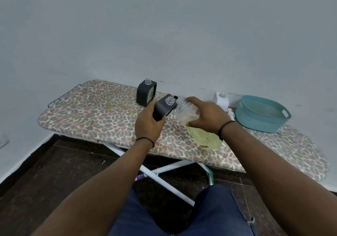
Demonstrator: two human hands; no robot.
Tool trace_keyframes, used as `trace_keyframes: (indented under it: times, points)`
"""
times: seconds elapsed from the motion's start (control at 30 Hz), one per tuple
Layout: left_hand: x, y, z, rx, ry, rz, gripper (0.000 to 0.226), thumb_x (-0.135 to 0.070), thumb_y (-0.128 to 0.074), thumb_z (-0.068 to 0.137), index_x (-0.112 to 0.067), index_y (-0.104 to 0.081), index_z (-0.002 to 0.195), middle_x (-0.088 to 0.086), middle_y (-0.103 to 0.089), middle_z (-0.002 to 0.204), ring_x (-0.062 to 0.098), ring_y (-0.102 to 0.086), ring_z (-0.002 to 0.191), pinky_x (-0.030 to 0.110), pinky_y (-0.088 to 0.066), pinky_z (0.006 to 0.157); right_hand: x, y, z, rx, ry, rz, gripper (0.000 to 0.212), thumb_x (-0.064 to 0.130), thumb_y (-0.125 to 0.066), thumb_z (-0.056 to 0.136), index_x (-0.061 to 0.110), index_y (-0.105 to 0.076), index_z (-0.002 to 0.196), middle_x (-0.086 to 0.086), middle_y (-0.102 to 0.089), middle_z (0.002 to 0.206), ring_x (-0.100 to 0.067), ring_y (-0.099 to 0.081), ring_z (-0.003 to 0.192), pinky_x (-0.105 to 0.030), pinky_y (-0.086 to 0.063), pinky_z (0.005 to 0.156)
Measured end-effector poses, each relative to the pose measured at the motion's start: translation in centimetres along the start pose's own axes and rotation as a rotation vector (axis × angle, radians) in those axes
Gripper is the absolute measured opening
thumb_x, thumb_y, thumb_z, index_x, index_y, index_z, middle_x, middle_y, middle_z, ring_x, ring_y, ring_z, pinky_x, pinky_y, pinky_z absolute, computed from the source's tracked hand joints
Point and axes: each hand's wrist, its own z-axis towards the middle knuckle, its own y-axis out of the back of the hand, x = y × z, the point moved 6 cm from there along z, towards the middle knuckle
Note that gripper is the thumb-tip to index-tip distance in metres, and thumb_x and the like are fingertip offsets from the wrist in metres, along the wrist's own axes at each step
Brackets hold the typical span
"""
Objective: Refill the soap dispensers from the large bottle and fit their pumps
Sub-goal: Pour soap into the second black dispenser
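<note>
My left hand (148, 124) grips a black square dispenser (164, 108), tilted, its open clear neck pointing up and right. My right hand (204, 116) holds the large clear bottle (197, 126) of pale yellow-green soap, tipped over so that its mouth lies right beside the dispenser's neck. A second black dispenser (146, 95) stands upright without a pump behind my left hand. A white dispenser (221, 99), also with an open neck, stands near the wall behind my right hand. A white pump (230, 112) lies partly hidden beside it.
Everything rests on a leopard-print ironing board (102, 111) against a pale wall. A teal plastic basket (262, 114) sits at the right. White board legs (160, 170) and a dark floor lie below, with my knees at the bottom.
</note>
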Motion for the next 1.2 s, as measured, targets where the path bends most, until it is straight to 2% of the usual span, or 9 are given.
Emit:
trace_keyframes:
  times: [0.1,0.2,0.27,0.37,0.53,0.67,0.83,1.0,1.2]
  points:
    - [0.0,0.1,0.0,0.006,-0.015,0.004,0.053,-0.025,-0.075,0.084,-0.038,-0.052,0.131,-0.008,-0.067,0.110,0.017,-0.064,0.099,0.040,-0.057,0.082,0.2,0.3,0.6,0.011,-0.010,-0.075,0.080,0.036,-0.080,0.076,0.038,-0.038,0.143,-0.003,-0.068,0.101,-0.022,-0.061,0.088,-0.031,-0.050,0.070]
    - [0.4,0.1,-0.2,0.017,-0.021,0.001,0.052,-0.026,-0.075,0.084,-0.038,-0.053,0.130,-0.007,-0.067,0.112,0.017,-0.063,0.102,0.042,-0.057,0.084,0.5,0.6,1.2,0.029,-0.027,-0.141,0.080,0.036,-0.079,0.075,0.040,-0.037,0.143,-0.003,-0.066,0.092,-0.022,-0.060,0.082,-0.033,-0.053,0.067]
    - [0.6,0.0,-0.3,0.018,-0.017,0.009,0.052,-0.028,-0.075,0.084,-0.037,-0.053,0.130,-0.006,-0.066,0.113,0.017,-0.063,0.103,0.042,-0.056,0.085,0.7,0.8,1.5,0.042,-0.031,-0.170,0.078,0.036,-0.079,0.076,0.041,-0.037,0.142,-0.001,-0.063,0.087,-0.022,-0.061,0.082,-0.032,-0.052,0.065]
    - [0.8,0.0,-0.4,0.015,-0.017,0.029,0.051,-0.029,-0.075,0.084,-0.035,-0.054,0.129,-0.005,-0.066,0.111,0.018,-0.062,0.101,0.044,-0.056,0.083,1.0,0.7,1.8,0.063,-0.025,-0.215,0.078,0.037,-0.079,0.076,0.044,-0.036,0.141,-0.001,-0.064,0.092,-0.023,-0.063,0.087,-0.034,-0.054,0.067]
    - [1.0,0.1,-0.3,0.015,-0.024,0.054,0.054,-0.031,-0.075,0.084,-0.033,-0.053,0.133,-0.004,-0.067,0.113,0.020,-0.062,0.102,0.045,-0.056,0.084,1.3,0.5,2.1,0.102,-0.024,-0.273,0.079,0.036,-0.078,0.079,0.045,-0.033,0.143,-0.002,-0.063,0.096,-0.024,-0.062,0.088,-0.032,-0.051,0.065]
    - [1.0,0.2,-0.1,0.007,-0.042,0.072,0.049,-0.028,-0.074,0.085,-0.032,-0.055,0.131,-0.005,-0.067,0.113,0.020,-0.063,0.103,0.045,-0.056,0.084,1.8,0.4,2.1,0.121,-0.014,-0.317,0.079,0.037,-0.079,0.080,0.044,-0.033,0.145,0.001,-0.055,0.093,-0.023,-0.059,0.086,-0.030,-0.044,0.064]
    - [1.1,0.2,-0.3,0.000,-0.070,0.110,0.050,-0.030,-0.074,0.086,-0.029,-0.055,0.133,-0.003,-0.068,0.111,0.022,-0.063,0.100,0.046,-0.055,0.083,2.0,0.3,2.3,0.130,-0.004,-0.353,0.080,0.036,-0.079,0.080,0.044,-0.033,0.145,0.004,-0.050,0.090,-0.019,-0.053,0.083,-0.031,-0.044,0.065]
    - [0.9,0.3,-0.4,-0.017,-0.079,0.137,0.054,-0.027,-0.076,0.084,-0.026,-0.056,0.134,0.001,-0.068,0.108,0.024,-0.063,0.097,0.045,-0.055,0.082,2.1,0.4,2.4,0.153,-0.004,-0.390,0.081,0.034,-0.079,0.081,0.044,-0.032,0.146,0.004,-0.049,0.091,-0.024,-0.061,0.093,-0.031,-0.045,0.065]
    - [0.2,0.3,-0.7,-0.033,-0.101,0.135,0.057,-0.021,-0.081,0.080,-0.021,-0.059,0.132,0.004,-0.069,0.110,0.027,-0.063,0.100,0.041,-0.054,0.082,2.2,1.1,2.4,0.168,-0.004,-0.455,0.079,0.031,-0.079,0.081,0.044,-0.033,0.145,0.003,-0.051,0.089,-0.025,-0.061,0.091,-0.031,-0.044,0.063]
